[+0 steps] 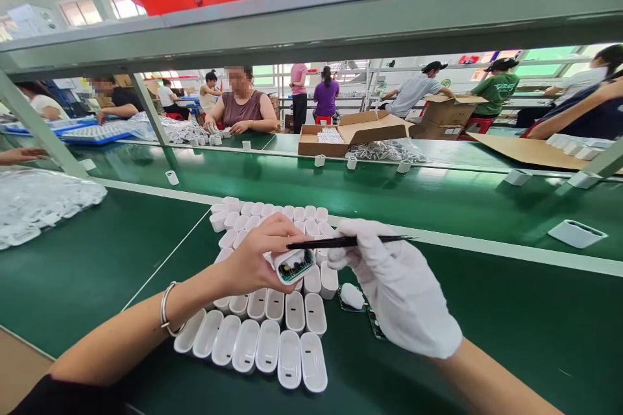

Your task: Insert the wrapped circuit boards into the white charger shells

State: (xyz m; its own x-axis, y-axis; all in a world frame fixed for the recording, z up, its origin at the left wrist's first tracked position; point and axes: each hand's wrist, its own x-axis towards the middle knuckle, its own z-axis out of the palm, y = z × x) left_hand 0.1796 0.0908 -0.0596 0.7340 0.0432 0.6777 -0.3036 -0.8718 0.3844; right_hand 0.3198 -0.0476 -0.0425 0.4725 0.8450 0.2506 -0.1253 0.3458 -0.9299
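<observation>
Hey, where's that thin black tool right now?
In the head view, the thin black tool is just below and right of centre, in the gloved right hand, its left end beside the white case that the left hand holds.

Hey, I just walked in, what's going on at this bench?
Someone's bare left hand is holding a white case, its open end showing a green circuit board. The white-gloved right hand grips a thin dark tool, one end close to that opening; whether it touches isn't clear. Rows of open white cases stand beneath and around the left hand, and a white lump sits by the glove. Across the way, a co-worker sits with small white pieces.
</observation>
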